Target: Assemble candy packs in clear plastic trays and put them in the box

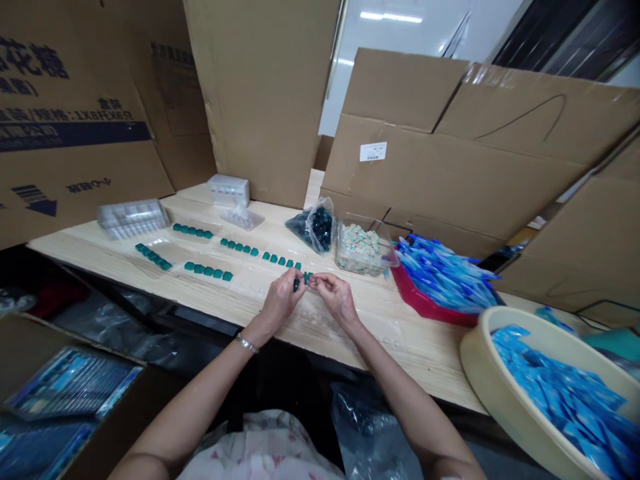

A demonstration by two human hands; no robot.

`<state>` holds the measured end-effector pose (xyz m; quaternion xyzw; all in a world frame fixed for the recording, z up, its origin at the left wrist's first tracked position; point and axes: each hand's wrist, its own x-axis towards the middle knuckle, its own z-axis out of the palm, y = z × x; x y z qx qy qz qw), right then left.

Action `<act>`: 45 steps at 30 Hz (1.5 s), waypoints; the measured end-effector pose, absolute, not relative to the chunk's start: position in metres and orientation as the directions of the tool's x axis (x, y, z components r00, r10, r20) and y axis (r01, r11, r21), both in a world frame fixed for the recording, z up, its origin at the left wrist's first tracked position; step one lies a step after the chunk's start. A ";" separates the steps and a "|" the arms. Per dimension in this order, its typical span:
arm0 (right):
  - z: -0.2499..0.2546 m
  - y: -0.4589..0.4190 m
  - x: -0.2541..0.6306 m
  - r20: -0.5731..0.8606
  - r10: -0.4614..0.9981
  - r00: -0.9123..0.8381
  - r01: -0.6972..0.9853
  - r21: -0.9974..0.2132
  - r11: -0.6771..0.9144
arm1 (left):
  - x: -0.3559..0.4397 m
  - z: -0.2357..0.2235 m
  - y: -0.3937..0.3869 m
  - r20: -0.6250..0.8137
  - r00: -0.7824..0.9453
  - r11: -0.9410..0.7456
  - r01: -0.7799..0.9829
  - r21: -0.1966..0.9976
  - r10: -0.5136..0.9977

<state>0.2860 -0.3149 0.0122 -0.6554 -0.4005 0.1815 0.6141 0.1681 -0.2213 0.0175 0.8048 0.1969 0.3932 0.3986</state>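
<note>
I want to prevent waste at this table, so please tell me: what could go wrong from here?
The blue packets are heaped above the rim of the red basin, so some might slide off. The left hand holds a small dark item, which could slip. A careless sleeve or wrist might disturb the green pieces.

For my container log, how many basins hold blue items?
2: a red basin on the table, right of the clear container, and a cream basin at lower right. Others could be hidden.
</note>
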 end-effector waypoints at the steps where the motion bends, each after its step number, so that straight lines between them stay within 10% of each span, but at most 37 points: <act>1: 0.014 -0.316 0.286 0.236 0.753 0.615 0.281 -0.957 0.070 | 0.168 0.017 -0.219 0.476 0.602 -0.607 0.019 0.794 0.641; 16: 0.024 -0.315 0.280 0.418 0.683 0.599 0.576 -0.817 -0.005 | 0.177 0.015 -0.218 0.435 0.647 -0.602 0.046 0.797 0.626; 25: 0.015 -0.317 0.277 0.626 0.702 0.338 0.877 -0.480 0.005 | 0.183 0.008 -0.218 0.468 0.632 -0.681 0.133 0.720 0.618; 35: 0.011 -0.307 0.279 0.410 0.686 0.601 0.554 -0.833 0.013 | 0.184 0.005 -0.217 0.574 0.661 -0.808 0.086 0.583 0.484; 41: 0.011 -0.305 0.280 0.354 0.710 0.609 0.575 -0.813 -0.088 | 0.179 0.002 -0.222 0.586 0.736 -0.896 0.062 0.440 0.339; 45: 0.016 -0.310 0.274 0.494 0.728 0.476 0.798 -0.591 -0.120 | 0.176 0.008 -0.220 0.570 0.768 -0.930 0.088 0.358 0.292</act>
